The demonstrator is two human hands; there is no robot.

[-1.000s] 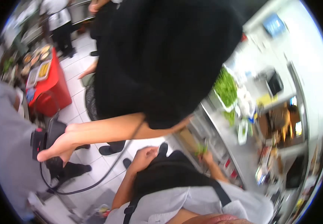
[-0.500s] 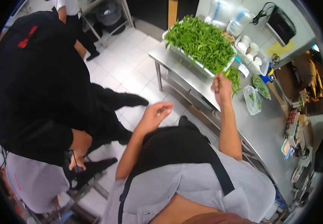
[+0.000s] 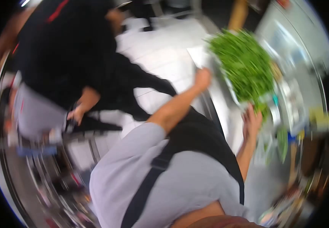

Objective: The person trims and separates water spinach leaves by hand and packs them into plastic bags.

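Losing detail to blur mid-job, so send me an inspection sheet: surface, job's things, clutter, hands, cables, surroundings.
Surface: steel table, bare at the near end.
Job's things: greens heaped in a white tray; some lie past its near end.
Clutter: clear bag and green bag on the table, nearer than the tray.
Left hand: curled by the table's edge, left of the tray; contact unclear.
Right hand: at the tray's near end, by the greens; grip unclear.
Cables: nothing seen, though blur could hide one.
Surroundings: co-worker in black at left, on pale floor.
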